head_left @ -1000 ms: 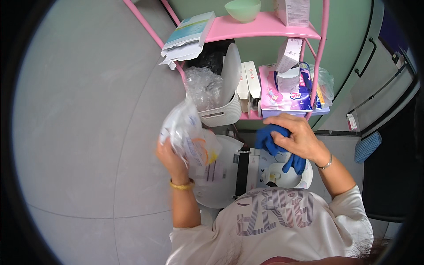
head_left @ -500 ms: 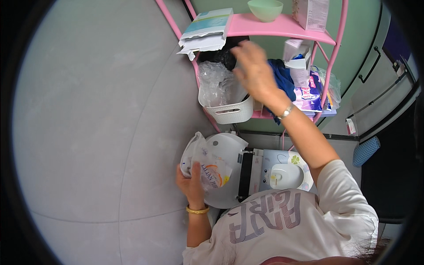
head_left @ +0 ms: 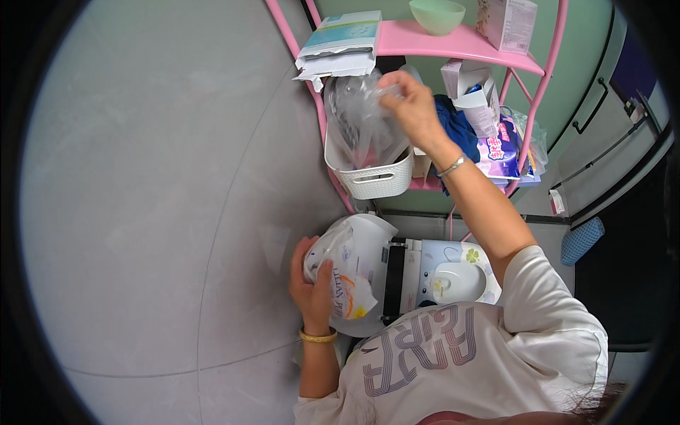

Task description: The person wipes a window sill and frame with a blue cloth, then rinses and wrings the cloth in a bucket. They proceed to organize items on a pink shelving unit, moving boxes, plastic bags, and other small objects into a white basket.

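Note:
My left hand (head_left: pixel 310 283) is closed around a crumpled, printed clear-and-white plastic package (head_left: pixel 346 280), over a round white lid. Farther off, my right hand (head_left: pixel 413 106) pinches a clear plastic bag (head_left: pixel 361 120) between thumb and fingers. That bag hangs down into a white woven-look plastic basket (head_left: pixel 379 183) on the lower pink shelf. What else the basket holds is mostly hidden by the bag; a small reddish patch shows through it.
A pink rack (head_left: pixel 460 44) bears a torn white-and-blue box (head_left: pixel 343 35), a pale green bowl (head_left: pixel 438 17) and a carton (head_left: pixel 507 27). Beside the basket lie dark blue cloth (head_left: pixel 457 127), an opened carton (head_left: pixel 476 99) and a purple package (head_left: pixel 499 150). A patterned white appliance (head_left: pixel 460 253) stands near me.
My right hand has taken hold of the clear bag and lifted part of it above the basket. The package in my left hand has tilted and shifted slightly right.

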Tool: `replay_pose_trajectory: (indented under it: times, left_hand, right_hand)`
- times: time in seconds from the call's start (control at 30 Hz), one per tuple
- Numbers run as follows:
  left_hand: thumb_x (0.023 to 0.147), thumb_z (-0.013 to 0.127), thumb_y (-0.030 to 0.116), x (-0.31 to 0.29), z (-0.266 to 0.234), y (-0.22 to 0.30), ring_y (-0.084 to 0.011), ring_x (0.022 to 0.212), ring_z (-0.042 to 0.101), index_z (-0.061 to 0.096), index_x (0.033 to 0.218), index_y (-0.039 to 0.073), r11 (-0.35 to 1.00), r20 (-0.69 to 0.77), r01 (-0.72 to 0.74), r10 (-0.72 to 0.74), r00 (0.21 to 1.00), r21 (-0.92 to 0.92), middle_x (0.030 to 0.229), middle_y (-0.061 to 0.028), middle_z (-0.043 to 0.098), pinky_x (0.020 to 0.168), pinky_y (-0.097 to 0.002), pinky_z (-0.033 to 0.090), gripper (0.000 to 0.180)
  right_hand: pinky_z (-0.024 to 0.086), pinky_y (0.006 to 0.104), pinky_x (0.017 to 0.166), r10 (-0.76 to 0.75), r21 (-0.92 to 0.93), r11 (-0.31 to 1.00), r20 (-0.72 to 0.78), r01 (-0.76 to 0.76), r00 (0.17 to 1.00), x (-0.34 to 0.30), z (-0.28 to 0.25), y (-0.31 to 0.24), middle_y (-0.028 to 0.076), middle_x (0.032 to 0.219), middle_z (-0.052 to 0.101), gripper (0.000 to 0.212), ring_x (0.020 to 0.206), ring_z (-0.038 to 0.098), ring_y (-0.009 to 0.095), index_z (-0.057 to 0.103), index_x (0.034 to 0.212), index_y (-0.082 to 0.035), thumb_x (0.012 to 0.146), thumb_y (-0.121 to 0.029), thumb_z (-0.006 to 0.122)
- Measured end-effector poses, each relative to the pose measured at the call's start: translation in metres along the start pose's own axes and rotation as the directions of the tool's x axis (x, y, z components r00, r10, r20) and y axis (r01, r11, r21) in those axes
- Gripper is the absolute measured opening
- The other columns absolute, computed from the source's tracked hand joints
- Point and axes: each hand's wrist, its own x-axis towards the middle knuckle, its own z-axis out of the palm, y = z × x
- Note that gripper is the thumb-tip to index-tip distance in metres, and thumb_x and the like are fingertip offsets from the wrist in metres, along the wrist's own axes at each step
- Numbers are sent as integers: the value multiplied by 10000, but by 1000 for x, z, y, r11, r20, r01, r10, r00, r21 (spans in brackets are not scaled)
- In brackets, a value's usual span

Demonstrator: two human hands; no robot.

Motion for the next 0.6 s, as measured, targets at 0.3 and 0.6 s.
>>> replay_pose_trajectory:
  times: [0.3,0.6]
  left_hand:
    - [774,628,-53,32,33,17,-208,1104,540,420,1317,-43,996,85,19,-11,996,-89,1244,-161,543,956,-318,433,581]
    - [741,672,-45,62,64,38,-210,1123,518,291,1407,-25,987,190,-154,159,969,-42,1276,-149,486,950,-314,433,767]
  right_hand:
    - [479,256,576,192,634,763,-38,-125,981,2,-29,-35,47,868,601,243,711,599,139,555,1002,-74,805,63,515]
    - [474,260,659,-35,280,960,152,-9,988,-12,-5,-49,32,872,608,228,758,587,142,596,967,-68,762,20,554]
